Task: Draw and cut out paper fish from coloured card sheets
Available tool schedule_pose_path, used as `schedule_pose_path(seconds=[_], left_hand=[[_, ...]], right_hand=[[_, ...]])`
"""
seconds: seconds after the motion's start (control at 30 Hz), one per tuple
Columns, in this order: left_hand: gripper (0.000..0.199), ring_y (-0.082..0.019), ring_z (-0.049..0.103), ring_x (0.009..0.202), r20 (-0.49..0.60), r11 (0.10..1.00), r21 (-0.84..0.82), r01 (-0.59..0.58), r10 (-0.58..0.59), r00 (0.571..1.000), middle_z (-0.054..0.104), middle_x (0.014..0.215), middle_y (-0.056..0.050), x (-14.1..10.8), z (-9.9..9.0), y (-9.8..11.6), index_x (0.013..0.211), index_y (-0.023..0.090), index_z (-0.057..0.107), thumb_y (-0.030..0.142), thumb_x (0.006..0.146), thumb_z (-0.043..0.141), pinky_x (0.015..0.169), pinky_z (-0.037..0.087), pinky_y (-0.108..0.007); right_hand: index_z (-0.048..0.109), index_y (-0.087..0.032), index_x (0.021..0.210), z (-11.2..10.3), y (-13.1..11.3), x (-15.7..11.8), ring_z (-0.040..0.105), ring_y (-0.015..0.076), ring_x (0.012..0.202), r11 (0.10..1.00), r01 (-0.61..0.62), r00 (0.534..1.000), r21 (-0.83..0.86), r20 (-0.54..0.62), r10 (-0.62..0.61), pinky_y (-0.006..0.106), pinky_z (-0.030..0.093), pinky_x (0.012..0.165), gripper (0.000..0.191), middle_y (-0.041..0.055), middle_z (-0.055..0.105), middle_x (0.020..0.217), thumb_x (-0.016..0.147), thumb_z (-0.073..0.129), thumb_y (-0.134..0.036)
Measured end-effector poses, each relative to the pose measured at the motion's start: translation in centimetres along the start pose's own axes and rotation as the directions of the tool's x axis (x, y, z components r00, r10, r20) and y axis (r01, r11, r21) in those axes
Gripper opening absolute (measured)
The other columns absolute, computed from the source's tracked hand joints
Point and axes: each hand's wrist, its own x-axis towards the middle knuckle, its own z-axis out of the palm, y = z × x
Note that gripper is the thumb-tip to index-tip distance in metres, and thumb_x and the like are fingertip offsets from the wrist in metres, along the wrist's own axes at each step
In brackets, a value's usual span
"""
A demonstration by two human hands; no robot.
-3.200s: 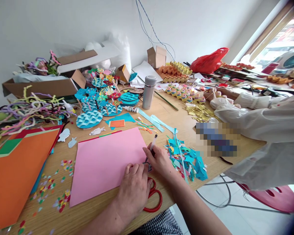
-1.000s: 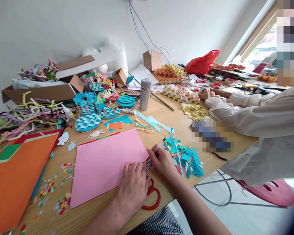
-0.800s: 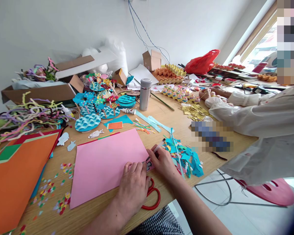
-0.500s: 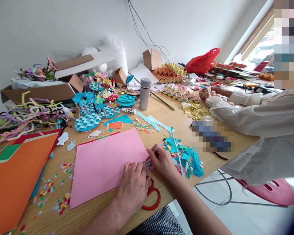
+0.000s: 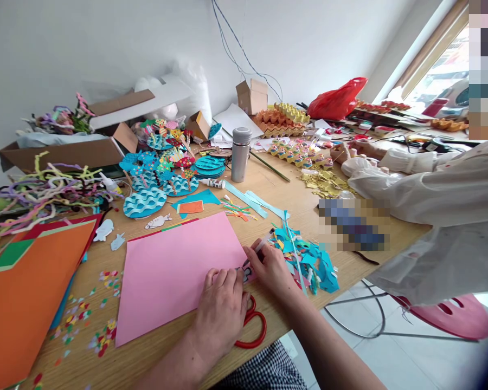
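A sheet of pink paper (image 5: 166,276) lies near the table's front edge. My left hand (image 5: 223,303) rests on its lower right part, fingers laid over the paper and pressing down beside a small paper cutout with black outlines (image 5: 247,273). My right hand (image 5: 270,268) grips a pen (image 5: 264,240), its tip down at that cutout on the sheet's right corner. Red-handled scissors (image 5: 257,336) lie just under my left hand, their blades hidden.
Blue paper scraps (image 5: 309,260) heap right of my right hand. Orange card (image 5: 36,298) lies left. A grey flask (image 5: 241,154), blue wavy paper crafts (image 5: 145,203) and pipe cleaners (image 5: 49,189) stand behind. A co-worker's sleeve (image 5: 406,184) reaches over the table at right.
Both hands and the pen stay nearly in place on the cutout. The view has shifted very slightly.
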Motion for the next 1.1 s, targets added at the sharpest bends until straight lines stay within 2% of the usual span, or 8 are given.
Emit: schedule_pose_path(seconds=[0.7,1.1], left_hand=[[0.032,-0.024,0.051,0.096,-0.031,1.000,0.019,-0.004,0.004,1.000,0.059,0.103,-0.009,-0.03,-0.10,0.13,0.118,0.013,0.053,0.022,0.090,0.042,0.094,0.036,-0.049],[0.033,-0.025,0.053,0.103,-0.051,0.999,0.005,-0.043,0.043,0.998,0.061,0.111,-0.010,-0.08,0.54,0.05,0.117,0.011,0.055,0.021,0.087,0.045,0.100,0.036,-0.048]], right_hand=[[0.042,-0.021,0.060,-0.23,-0.34,-0.03,0.043,0.0099,0.047,0.999,0.001,1.000,-0.043,0.028,0.001,0.023,0.032,0.049,0.031,-0.0034,0.048,0.053,0.089,0.045,-0.032],[0.045,-0.021,0.061,-0.74,-0.86,0.10,0.044,0.0095,0.045,0.999,-0.029,0.998,0.015,0.063,0.028,0.022,0.031,0.047,0.027,-0.0042,0.048,0.050,0.086,0.049,-0.031]])
